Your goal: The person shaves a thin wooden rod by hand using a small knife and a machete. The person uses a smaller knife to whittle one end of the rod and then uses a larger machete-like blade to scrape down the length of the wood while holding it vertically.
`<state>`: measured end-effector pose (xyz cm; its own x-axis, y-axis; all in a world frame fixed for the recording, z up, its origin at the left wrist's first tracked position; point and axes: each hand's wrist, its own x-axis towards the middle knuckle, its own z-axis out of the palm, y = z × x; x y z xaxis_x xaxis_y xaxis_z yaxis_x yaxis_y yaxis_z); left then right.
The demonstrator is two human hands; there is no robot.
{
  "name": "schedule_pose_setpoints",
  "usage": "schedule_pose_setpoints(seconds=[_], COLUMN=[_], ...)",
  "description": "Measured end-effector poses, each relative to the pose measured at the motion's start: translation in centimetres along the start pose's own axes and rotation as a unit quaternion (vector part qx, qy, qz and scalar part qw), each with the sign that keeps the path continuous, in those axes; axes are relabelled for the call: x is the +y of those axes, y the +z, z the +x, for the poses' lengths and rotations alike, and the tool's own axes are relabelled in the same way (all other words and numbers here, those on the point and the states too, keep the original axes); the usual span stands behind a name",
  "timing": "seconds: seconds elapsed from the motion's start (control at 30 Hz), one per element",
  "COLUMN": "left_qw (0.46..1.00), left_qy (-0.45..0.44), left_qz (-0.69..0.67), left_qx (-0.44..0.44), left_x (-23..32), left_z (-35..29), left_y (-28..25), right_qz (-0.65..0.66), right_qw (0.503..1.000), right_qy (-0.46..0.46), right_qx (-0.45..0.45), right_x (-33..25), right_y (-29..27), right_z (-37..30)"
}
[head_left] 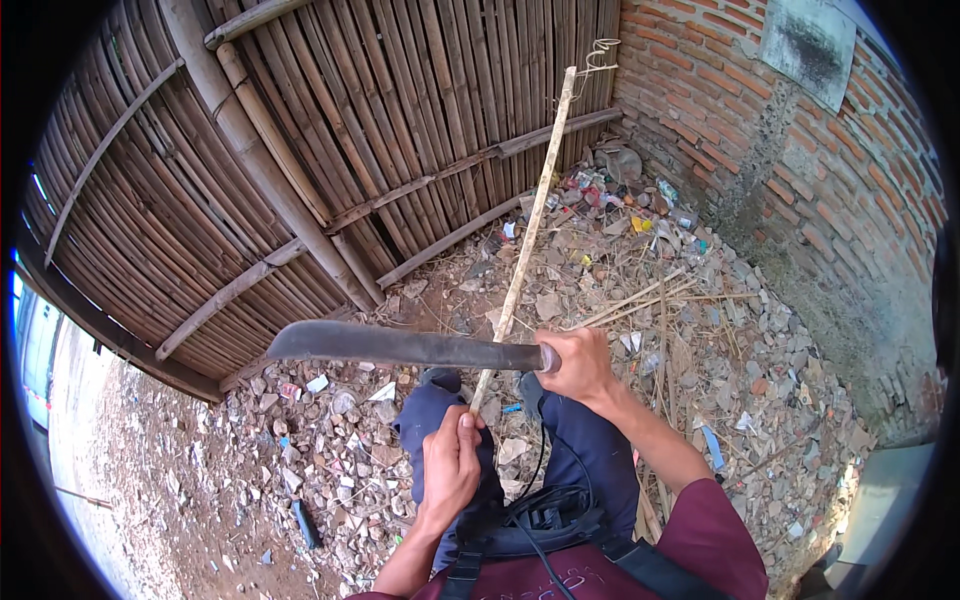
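Note:
My left hand (452,462) is closed around the near end of a long, pale, peeled stick (535,215), which slants up and away from me toward the bamboo wall. At its far end hangs a thin curled shaving (600,58). In my right hand (580,368) is the handle of a machete (400,346), gripped in a fist. Its dark, broad blade points left and lies across the stick in this view, above my left hand. Whether blade and stick touch, I cannot tell. My fingers hide most of the machete's handle.
A bamboo slat wall (400,110) rises ahead and left, meeting a brick wall (780,170) at the right. Stones and litter (340,440) cover the ground. Several thin split strips (640,300) lie right of the stick. A black cable (540,465) hangs over my lap.

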<state>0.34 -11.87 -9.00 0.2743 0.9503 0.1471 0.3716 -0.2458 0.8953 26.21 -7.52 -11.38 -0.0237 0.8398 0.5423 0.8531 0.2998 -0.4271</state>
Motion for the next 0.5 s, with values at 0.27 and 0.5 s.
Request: schedule_pose_setpoints(seconds=[0.27, 0.5], left_qw=[0.998, 1.000], left_qy=[0.030, -0.003], left_qz=[0.058, 0.018], left_qx=[-0.005, 0.015], left_x=[1.1, 0.3], left_z=[-1.5, -1.5], left_y=[-1.4, -0.6], right_qz=[0.043, 0.035], right_qw=[0.991, 0.998], right_qy=[0.089, -0.019], right_qx=[0.091, 0.042], right_x=[2.8, 1.4], right_y=[-1.3, -0.2], right_z=[3.0, 1.3])
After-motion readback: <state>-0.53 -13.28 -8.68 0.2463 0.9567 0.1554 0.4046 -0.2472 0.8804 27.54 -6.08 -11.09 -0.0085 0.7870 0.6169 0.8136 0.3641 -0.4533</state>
